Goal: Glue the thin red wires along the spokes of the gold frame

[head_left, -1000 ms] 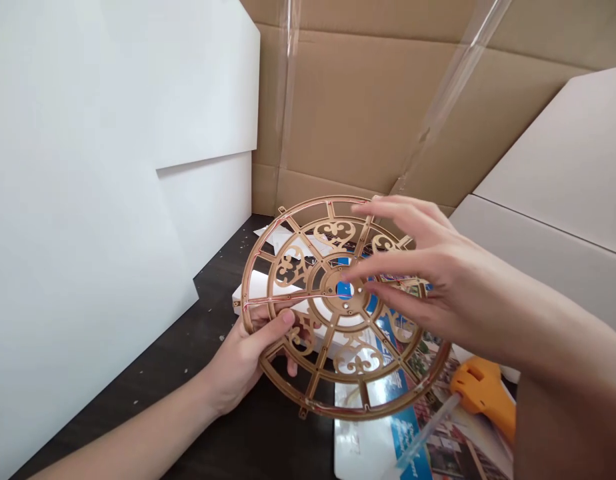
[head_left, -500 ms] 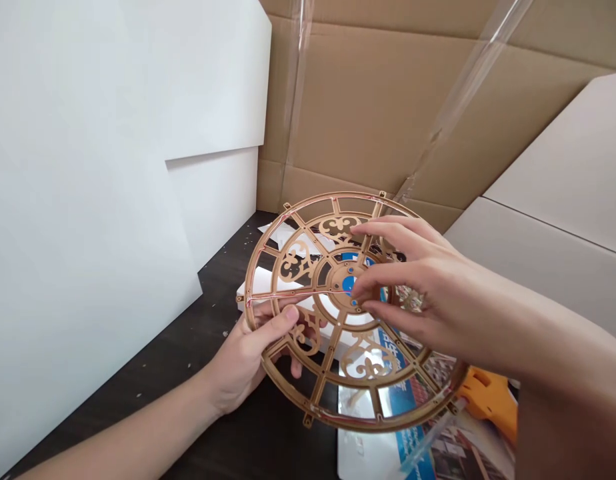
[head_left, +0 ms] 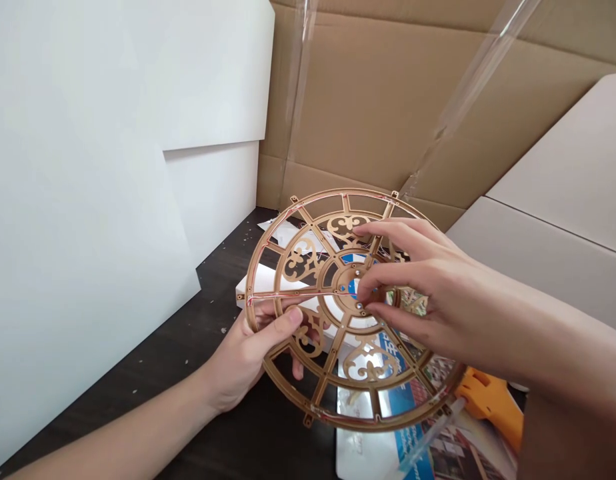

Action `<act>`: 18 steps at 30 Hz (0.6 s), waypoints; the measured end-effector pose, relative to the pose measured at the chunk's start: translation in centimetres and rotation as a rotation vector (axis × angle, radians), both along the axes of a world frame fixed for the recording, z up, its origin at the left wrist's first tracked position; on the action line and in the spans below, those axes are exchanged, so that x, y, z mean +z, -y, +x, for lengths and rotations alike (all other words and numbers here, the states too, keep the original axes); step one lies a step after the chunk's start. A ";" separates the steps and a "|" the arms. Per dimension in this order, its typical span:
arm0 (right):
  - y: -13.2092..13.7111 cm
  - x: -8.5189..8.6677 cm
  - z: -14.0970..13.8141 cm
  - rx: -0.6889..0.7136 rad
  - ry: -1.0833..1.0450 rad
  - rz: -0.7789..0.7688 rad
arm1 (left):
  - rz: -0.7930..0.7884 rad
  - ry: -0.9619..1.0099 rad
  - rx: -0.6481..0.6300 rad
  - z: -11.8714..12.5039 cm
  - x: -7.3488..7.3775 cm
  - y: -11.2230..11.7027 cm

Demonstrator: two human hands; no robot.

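Note:
My left hand (head_left: 258, 347) grips the left side of a gold-brown openwork plastic wheel (head_left: 333, 347), thumb on top and fingers beneath. The wheel is held tilted, with scrollwork between its spokes. A thin red-and-clear wire (head_left: 298, 293) lies along the left spoke to the hub, and more wire follows the rim. At the hub my right hand (head_left: 413, 280) is closed in a pinch where the wire ends, thumb and index finger together, other fingers raised over the wheel. The fingertips hide the wire's end.
Under the wheel lie a white box (head_left: 263, 277), white paper scraps (head_left: 288, 233) and a printed blue-and-white sheet (head_left: 368, 447). An orange glue gun (head_left: 493, 403) with a translucent stick is at the lower right. White panels (head_left: 88, 133) and cardboard (head_left: 388, 100) surround the dark table (head_left: 188, 360).
The wheel has shifted and turned slightly, its upper rim moving a little right. Both hands keep nearly the same place, the right still pinching at the hub.

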State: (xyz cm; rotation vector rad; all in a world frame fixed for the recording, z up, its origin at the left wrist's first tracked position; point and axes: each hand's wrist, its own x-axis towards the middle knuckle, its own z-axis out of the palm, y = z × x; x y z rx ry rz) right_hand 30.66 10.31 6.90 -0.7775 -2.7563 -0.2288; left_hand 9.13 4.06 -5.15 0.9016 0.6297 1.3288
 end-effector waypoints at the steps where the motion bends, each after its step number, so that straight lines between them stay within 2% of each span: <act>1: 0.1 0.0 -0.1 -0.002 0.008 0.005 | 0.004 -0.004 0.002 0.0 0.0 0.0; 11: 0.1 -1.0 -0.2 -0.058 0.025 0.018 | 0.065 -0.044 -0.026 0.0 -0.1 0.0; 18: 0.1 -0.9 0.0 -0.052 0.024 0.012 | 0.102 -0.040 -0.038 -0.1 -0.1 0.1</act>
